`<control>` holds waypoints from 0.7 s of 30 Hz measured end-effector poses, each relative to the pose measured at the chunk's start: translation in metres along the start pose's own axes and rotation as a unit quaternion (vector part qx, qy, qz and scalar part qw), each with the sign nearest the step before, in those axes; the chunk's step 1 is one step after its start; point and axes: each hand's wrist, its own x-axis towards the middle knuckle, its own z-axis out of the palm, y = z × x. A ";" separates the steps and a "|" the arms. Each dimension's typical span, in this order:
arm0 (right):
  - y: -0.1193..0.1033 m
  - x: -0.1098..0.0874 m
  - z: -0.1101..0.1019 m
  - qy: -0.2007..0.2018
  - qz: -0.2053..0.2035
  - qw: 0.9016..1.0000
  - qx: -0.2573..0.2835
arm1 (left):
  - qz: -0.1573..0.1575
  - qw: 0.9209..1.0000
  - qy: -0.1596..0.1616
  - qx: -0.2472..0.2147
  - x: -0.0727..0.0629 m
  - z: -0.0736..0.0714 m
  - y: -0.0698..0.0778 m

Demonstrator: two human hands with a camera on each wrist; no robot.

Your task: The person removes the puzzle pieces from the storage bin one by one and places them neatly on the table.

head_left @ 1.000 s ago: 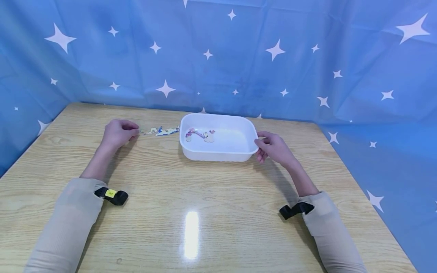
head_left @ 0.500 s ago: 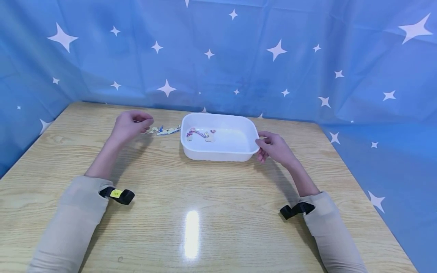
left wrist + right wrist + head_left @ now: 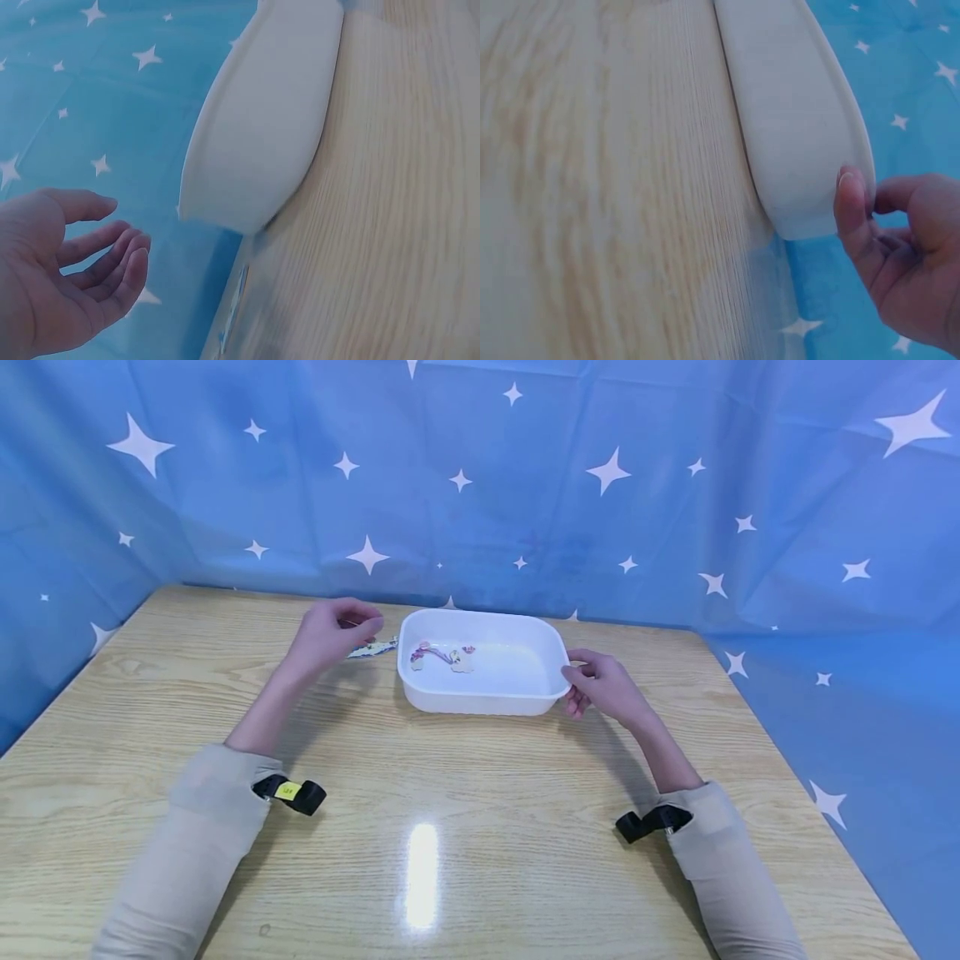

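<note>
A white plastic basin (image 3: 487, 703) stands on the table with small coloured flat pieces (image 3: 459, 663) and a purple strand-like piece (image 3: 435, 652) inside, at its left. My right hand (image 3: 603, 685) pinches its right rim, thumb on one side and fingers on the other, as the right wrist view shows. My left hand (image 3: 333, 631) hovers left of the basin, fingers loosely bent. In the left wrist view a gap separates thumb and fingers, with nothing visible between them. Below this hand a flat blue-and-white piece (image 3: 372, 648) lies by the basin's left wall, partly hidden.
The wooden table (image 3: 525, 827) runs back to a blue curtain (image 3: 480, 485) with white stars. Black wrist straps (image 3: 292, 793) cross both sleeves. A bright reflection shows on the tabletop near the front.
My left hand has lifted from the table's left side and moved right toward the basin, now covering some small pieces there. My right hand and the basin have stayed put.
</note>
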 end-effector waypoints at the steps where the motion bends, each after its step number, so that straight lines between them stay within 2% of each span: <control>1: 0.000 0.000 0.000 0.000 0.000 1.000 -0.001 | 0.006 1.000 -0.004 0.001 0.001 0.003 0.002; 9: 0.000 -0.001 -0.001 0.000 -0.002 1.000 -0.005 | 0.016 0.999 -0.033 -0.014 0.006 0.028 0.016; 12: -0.001 -0.001 -0.001 0.000 -0.003 1.000 -0.005 | 0.018 0.999 -0.034 -0.016 0.008 0.037 0.020; 16: 0.000 -0.001 0.001 0.000 -0.002 1.000 -0.002 | 0.024 0.999 -0.034 -0.003 0.010 0.048 0.026; 21: 0.000 -0.001 0.000 0.003 -0.003 1.000 -0.003 | 0.039 0.998 -0.049 0.010 0.013 0.063 0.033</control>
